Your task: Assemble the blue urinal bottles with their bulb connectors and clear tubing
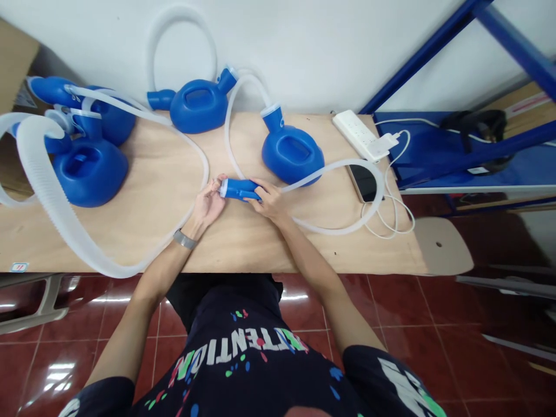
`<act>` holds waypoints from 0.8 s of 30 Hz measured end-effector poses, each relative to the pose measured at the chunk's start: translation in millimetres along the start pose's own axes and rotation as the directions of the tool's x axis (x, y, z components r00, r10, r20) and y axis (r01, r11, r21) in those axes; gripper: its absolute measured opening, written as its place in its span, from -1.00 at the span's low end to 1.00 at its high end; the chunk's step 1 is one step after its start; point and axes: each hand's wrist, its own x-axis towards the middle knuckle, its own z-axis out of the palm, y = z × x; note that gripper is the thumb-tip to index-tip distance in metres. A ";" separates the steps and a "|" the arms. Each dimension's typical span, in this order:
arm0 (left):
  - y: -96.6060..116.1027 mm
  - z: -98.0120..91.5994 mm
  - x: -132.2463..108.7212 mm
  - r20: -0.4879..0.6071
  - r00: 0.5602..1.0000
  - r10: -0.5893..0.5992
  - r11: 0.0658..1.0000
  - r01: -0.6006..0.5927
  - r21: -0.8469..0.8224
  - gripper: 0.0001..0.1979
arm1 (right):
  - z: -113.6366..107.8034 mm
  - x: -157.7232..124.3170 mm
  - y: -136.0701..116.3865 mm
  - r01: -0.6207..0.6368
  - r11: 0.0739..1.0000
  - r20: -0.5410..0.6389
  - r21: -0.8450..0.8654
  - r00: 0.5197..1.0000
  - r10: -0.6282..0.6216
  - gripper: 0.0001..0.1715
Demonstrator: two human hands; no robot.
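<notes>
So the blue plastic nozzle [241,189] is in both hands, just above the middle of the wooden table [243,249], roughly midway between the front and back edges. Right hand [270,200] has its fingers wrapped around one end, thumb and all. Left hand [209,202] is palm up with fingers half curled at the pale rim on the other end; can't tell if they're actually pinching it. A white hose [379,179] loops out toward the table's right edge. One blue jug [293,153] sits just behind the right hand, another blue bottle [198,105] is up by the back edge, and a ribbed hose [39,168] droops past the front edge on the left. Power strip [354,132]'s in the back right corner, smartphone [364,182] just in front of it.
</notes>
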 end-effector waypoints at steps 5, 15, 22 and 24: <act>-2.6 -16.8 9.2 0.026 0.998 0.054 0.998 -0.054 0.024 -0.27 | -7.4 -5.2 16.5 -0.078 0.996 -0.140 0.040 0.987 0.083 -0.52; -1.9 -29.9 -4.1 -0.037 0.924 0.380 0.743 -0.281 0.608 -0.53 | -5.3 -4.5 8.0 -0.093 0.995 -0.086 0.035 0.992 0.096 -0.57; 13.0 -14.5 -13.4 0.271 0.923 0.274 0.817 -0.372 0.441 -0.56 | -5.3 -9.1 11.8 0.051 0.999 0.086 -0.020 0.995 -0.049 -0.50; 16.0 -16.2 -10.8 0.327 0.919 0.220 0.839 -0.349 0.417 -0.51 | -4.6 -9.0 13.0 0.094 0.995 0.132 -0.030 0.987 -0.089 -0.48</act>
